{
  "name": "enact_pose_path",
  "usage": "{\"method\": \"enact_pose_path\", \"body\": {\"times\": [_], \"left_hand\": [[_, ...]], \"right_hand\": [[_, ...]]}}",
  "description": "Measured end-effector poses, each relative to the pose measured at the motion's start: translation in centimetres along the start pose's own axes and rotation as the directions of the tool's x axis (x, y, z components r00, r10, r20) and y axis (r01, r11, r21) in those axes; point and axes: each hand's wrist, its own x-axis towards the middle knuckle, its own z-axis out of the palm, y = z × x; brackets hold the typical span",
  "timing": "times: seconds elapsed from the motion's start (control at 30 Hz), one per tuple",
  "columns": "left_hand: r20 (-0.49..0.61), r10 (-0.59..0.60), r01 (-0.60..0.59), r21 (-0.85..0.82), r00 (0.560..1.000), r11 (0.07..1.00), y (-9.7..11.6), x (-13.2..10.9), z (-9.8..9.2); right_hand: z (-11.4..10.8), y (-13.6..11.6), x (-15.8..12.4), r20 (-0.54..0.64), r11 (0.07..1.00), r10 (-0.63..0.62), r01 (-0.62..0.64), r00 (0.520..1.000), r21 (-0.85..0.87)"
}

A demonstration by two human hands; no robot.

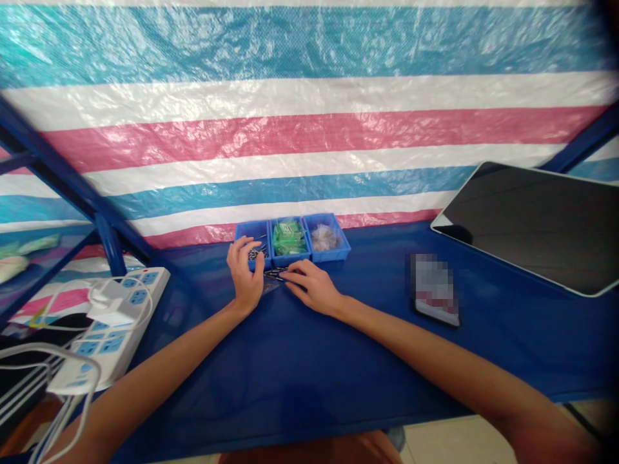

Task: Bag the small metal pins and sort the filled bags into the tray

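Note:
My left hand [245,274] is at the front of the left blue bin, its fingers curved and apart, with nothing seen in them. Small metal pieces [256,252] lie in that bin, partly hidden by the fingers. My right hand [313,285] rests low over the table with its fingers stretched out and apart. Its fingertips reach several slim dark pieces [273,273] lying in front of the bins, too small to name surely. A bit of clear plastic [269,285] shows beside them, near the left thumb.
The middle blue bin [292,261] holds green packets [289,237]; the right one [341,252] holds clear bags [324,238]. On the blue table [290,374] lie a blurred phone [438,312] and a dark-screened panel [536,222]. A power strip [133,322] with cables stands left.

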Motion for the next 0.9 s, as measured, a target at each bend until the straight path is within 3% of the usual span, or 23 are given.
{"method": "enact_pose_path", "body": {"times": [0.17, 0.27, 0.5, 0.9], "left_hand": [[0.006, 0.011, -0.011, -0.049, 1.0, 0.999, -0.03, -0.03, -0.05], [-0.001, 0.008, -0.008, -0.072, 1.0, 0.997, 0.0, -0.07, -0.06], [0.011, -0.005, 0.006, -0.091, 1.0, 0.996, -0.12, -0.18, 0.01], [0.042, 0.021, -0.016, -0.122, 0.999, 0.992, -0.36, -0.36, 0.06]], "right_hand": [[-0.2, -0.25, 0.15, 0.153, 0.976, -0.207, 0.214, 0.966, -0.031], [-0.08, -0.31, 0.15, 0.239, 0.959, -0.27, 0.282, 0.933, -0.02], [-0.16, -0.31, -0.03, 0.195, 0.979, -0.197, 0.202, 0.961, -0.007], [-0.13, -0.39, 0.15, 0.239, 0.96, -0.249, 0.271, 0.939, -0.066]]}}
